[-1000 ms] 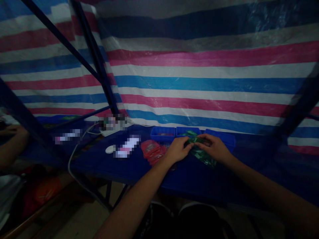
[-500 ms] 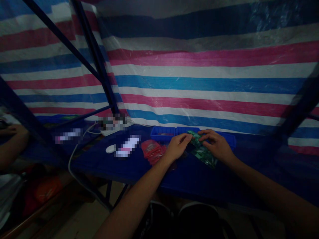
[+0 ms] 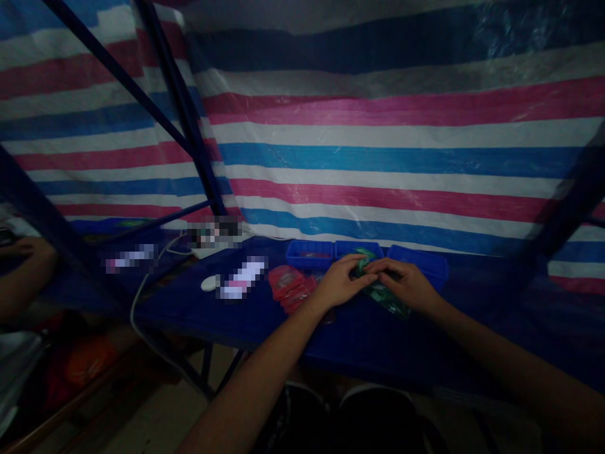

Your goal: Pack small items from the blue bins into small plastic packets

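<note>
My left hand (image 3: pixel 344 281) is closed on one side of a green plastic packet (image 3: pixel 362 260). From the other side my right hand (image 3: pixel 407 284) pinches the same packet, and the fingertips of both hands meet over it. The fingers cover much of the packet. Below the hands, more green packets (image 3: pixel 391 301) lie on the blue table (image 3: pixel 265 318). Left of my left hand is a pile of red packets (image 3: pixel 289 287), partly clear-fronted. What the packets contain is too dark to make out.
Behind my hands stand blue plastic trays: a left one (image 3: pixel 309 260), a middle one (image 3: pixel 368 248) and a right one (image 3: pixel 432 268). A white round object (image 3: pixel 210 283), a blurred-out phone-like thing (image 3: pixel 243 277) and a white cable (image 3: pixel 137 309) are leftward. Another person's arm (image 3: pixel 28 271) shows far left.
My hands have come closer together, and their fingertips now touch over the green packet, which shows less than before. The piles and trays have stayed put.
</note>
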Demonstrator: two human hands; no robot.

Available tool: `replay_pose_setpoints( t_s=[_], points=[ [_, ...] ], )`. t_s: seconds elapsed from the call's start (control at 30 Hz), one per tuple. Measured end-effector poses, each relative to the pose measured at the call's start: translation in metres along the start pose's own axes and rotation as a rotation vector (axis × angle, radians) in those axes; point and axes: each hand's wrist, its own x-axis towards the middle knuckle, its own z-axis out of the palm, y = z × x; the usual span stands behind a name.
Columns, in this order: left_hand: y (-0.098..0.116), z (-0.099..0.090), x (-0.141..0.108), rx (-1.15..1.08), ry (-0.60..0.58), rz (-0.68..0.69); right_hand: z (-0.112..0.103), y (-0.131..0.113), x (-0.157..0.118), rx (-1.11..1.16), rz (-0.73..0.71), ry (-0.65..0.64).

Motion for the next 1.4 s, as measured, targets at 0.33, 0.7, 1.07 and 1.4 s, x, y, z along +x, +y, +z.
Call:
replay_pose_setpoints(
  t_s=[0.33, 0.7, 1.07, 1.4],
  points=[
    [-0.007, 0.001, -0.001, -0.110, -0.006, -0.126, 0.003, 0.002, 0.001, 0.097, 0.183, 0.175],
    [-0.004, -0.001, 0.001, -0.130, 0.054, -0.091, -0.001, 0.010, 0.001, 0.106, 0.174, 0.134],
    [0.002, -0.002, 0.000, 0.060, -0.002, -0.114, -0.005, 0.015, -0.001, -0.066, 0.079, 0.194],
    [-0.005, -0.001, 0.001, 0.120, -0.011, -0.015, 0.003, 0.004, 0.000, 0.157, 0.120, 0.087]
  ],
)
